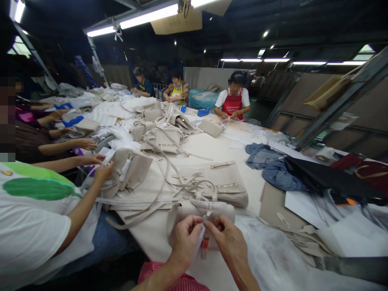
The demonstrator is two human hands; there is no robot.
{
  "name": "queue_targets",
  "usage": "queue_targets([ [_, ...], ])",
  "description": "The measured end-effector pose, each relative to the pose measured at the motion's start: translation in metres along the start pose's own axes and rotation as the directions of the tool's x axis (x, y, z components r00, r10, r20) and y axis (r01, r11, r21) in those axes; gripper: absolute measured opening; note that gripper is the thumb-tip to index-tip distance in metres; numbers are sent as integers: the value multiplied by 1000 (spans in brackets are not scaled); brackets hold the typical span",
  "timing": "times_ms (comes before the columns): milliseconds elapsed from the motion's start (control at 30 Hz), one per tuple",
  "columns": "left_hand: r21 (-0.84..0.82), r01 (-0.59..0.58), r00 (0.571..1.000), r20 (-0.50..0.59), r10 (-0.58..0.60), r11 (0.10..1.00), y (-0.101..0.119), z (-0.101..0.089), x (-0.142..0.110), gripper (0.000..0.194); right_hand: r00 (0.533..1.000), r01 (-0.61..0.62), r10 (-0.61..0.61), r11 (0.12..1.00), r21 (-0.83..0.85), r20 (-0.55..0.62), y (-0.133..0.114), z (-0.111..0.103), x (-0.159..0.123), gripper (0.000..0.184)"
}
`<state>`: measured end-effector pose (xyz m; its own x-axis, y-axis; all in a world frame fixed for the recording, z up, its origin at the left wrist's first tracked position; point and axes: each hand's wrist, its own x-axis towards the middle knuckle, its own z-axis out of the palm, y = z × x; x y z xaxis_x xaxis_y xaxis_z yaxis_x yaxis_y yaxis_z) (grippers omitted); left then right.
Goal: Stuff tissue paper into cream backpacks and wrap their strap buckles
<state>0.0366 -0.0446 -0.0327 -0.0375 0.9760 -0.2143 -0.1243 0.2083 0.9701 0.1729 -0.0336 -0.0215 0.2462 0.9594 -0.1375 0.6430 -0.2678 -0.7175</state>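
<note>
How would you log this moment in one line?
left hand: pinches white strip | right hand: at strip's upper end | bag: on table

Beyond the zip bag (228, 178), a hand could pass over the table (222, 147); right of it, a narrower lane runs. Loose straps (121, 226) block its left, another bag (186, 209) its near side, heaped bags (168, 139) its far left.
</note>
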Motion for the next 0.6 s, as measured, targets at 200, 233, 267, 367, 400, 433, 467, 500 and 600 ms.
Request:
queue_targets([
  [200,112,-135,990,49,130,985,5,-4,-6,12,950,-102,-59,869,485,307,-10,6,-8,34],
  [233,55,-102,994,51,99,993,6,-3,-7,11,927,-194,-59,770,608,370,-11,9,-8,32],
  [267,-21,-55,997,51,56,998,5,-3,-7,12,906,-285,-50,659,696,420,-11,11,-9,30],
  [367,-280,118,992,77,-100,953,2,-1,-8,30,865,-466,1,372,803,501,-12,16,-11,38],
  [400,-349,171,984,102,-144,921,2,-1,-8,35,854,-493,-7,304,815,520,-12,17,-12,40],
  [433,-397,217,975,129,-180,892,1,-1,-8,39,846,-509,-35,248,825,532,-12,17,-12,40],
  [467,-418,256,966,153,-211,871,2,-2,-7,41,838,-518,-75,203,831,541,-13,16,-13,39],
  [500,-407,283,958,166,-235,868,2,-4,-7,42,832,-522,-116,169,836,543,-13,16,-13,39],
  [600,-243,224,974,99,-205,944,6,-8,-5,39,838,-500,-165,146,854,519,-11,16,-12,40],
])
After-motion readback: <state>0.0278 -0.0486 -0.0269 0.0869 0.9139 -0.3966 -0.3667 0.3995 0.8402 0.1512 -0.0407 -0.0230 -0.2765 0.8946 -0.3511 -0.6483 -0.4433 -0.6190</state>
